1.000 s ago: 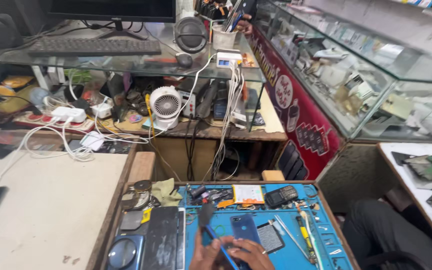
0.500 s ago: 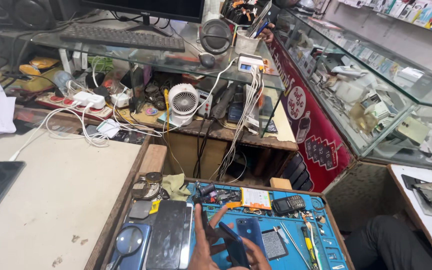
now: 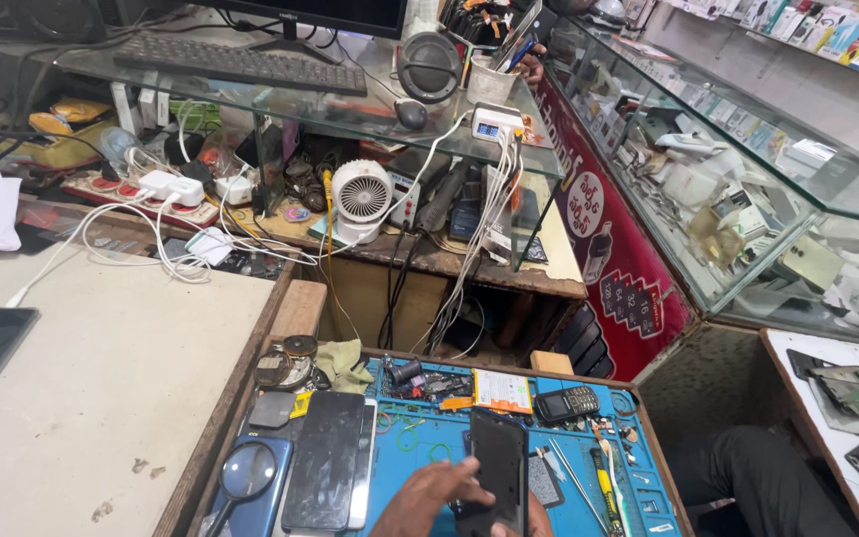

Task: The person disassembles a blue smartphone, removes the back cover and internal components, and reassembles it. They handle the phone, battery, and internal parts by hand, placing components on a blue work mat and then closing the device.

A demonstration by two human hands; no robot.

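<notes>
phone over blue mat, long axis running away from the person, top end toward small keypad phone | left hand grip wrapped on phone's left edge | right hand barely in view beneath phone, grip unclear

My left hand sits low at the near edge of view, just left of centre, back turned up toward me. Its fingers reach right, curled and closed around what it holds, the thumb lying along the near side. The wrist runs down out of view. Of my right hand only a sliver shows at the bottom edge, just right of the left one; I cannot tell its pose.
</notes>
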